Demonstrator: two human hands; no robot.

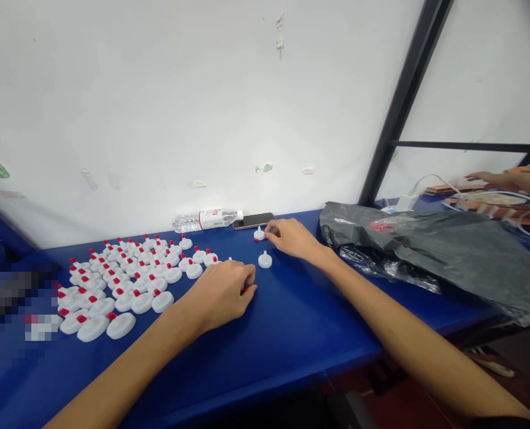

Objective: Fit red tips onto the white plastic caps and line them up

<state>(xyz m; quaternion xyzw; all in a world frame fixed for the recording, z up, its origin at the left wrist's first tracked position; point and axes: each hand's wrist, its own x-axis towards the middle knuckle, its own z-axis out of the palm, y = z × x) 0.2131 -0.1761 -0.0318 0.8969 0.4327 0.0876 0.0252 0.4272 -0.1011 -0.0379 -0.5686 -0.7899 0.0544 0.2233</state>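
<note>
My left hand [223, 292] rests on the blue table [282, 333] with its fingers curled round a small red piece that peeks out at the fingertips. My right hand [291, 237] lies further back, its fingertips pinched on a white cap [259, 234] with a red bit. Another white cap [265, 260] stands alone between my two hands. Left of my left hand, several white caps with red tips [126, 277] sit in rows.
A lying water bottle [206, 220] and a phone [253, 221] rest against the white wall. A grey plastic bag [430, 244] covers the table's right part. Another person's hand [506, 177] works at the far right near cables. A black post [403, 101] rises behind the bag.
</note>
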